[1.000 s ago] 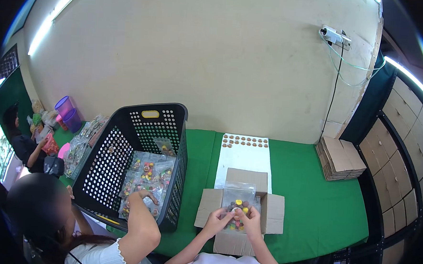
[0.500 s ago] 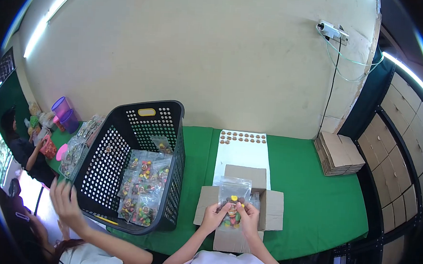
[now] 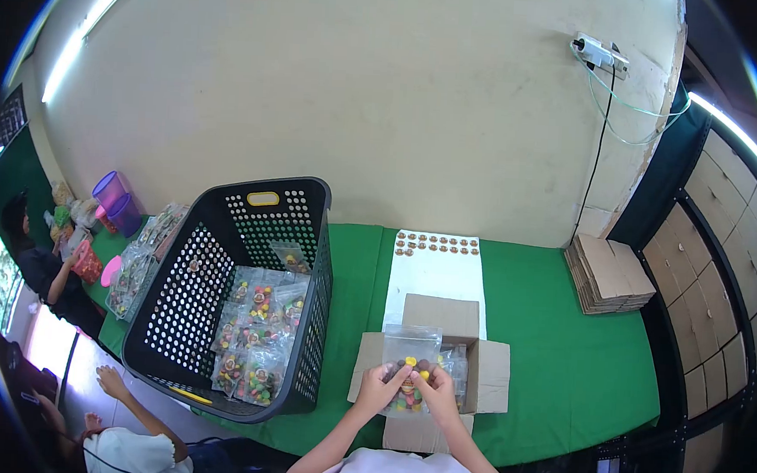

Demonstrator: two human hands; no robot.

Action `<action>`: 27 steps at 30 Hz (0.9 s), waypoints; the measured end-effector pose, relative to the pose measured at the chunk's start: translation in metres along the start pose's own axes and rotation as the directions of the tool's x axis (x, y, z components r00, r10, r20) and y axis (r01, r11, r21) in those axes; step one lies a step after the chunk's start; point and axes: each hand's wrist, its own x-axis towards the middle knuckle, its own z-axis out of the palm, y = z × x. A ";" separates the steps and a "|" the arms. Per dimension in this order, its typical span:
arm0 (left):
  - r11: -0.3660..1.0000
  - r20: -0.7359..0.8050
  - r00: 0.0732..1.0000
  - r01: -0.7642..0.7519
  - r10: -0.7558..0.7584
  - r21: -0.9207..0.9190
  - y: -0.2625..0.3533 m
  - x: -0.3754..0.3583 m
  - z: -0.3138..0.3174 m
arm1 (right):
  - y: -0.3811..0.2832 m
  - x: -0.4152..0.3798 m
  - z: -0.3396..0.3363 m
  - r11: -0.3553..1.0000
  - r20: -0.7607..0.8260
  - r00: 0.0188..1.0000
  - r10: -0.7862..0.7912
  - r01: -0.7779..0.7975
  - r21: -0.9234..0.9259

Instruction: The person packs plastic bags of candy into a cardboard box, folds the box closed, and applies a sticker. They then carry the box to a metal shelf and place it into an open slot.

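A clear zip pouch of colourful candies (image 3: 411,343) is held upright between both hands over an open cardboard box (image 3: 491,375). My left hand (image 3: 376,389) grips its left side, and my right hand (image 3: 440,397) grips the right, with both thumbs pressed on the front. The thumbs partly cover a round sticker on the pouch. Inside the box, behind the held pouch, part of another clear pouch (image 3: 455,365) shows. The box's flaps are folded outward.
A black basket (image 3: 308,353) holding several candy pouches (image 3: 257,341) stands on the green cloth (image 3: 560,374) at left. Behind the box lies a white sheet of stickers (image 3: 436,278). Flattened cartons (image 3: 612,279) are stacked at right. A co-worker (image 3: 128,446) sits at lower left; another person (image 3: 47,262) is farther back.
The held pouch has shifted slightly left, showing more of the pouch in the box. The near co-worker's raised arm has swung down and back, away from the basket.
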 end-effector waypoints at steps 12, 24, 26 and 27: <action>0.990 -0.020 0.999 0.032 -0.035 -0.140 -0.021 0.002 0.006 | 0.004 0.004 -0.007 0.998 -0.053 0.998 0.047 -0.048 -0.034; 0.998 0.136 0.990 0.031 -0.023 -0.057 -0.021 -0.003 0.013 | -0.003 -0.001 -0.009 0.997 -0.133 0.990 -0.057 0.062 0.034; 0.994 0.186 0.981 0.076 -0.060 -0.082 -0.024 -0.002 0.010 | -0.002 -0.001 -0.009 0.996 -0.138 0.987 -0.077 0.083 0.033; 0.991 0.223 0.971 0.103 -0.081 -0.087 -0.030 0.001 0.008 | -0.003 0.000 -0.009 0.995 -0.141 0.987 -0.081 0.088 0.041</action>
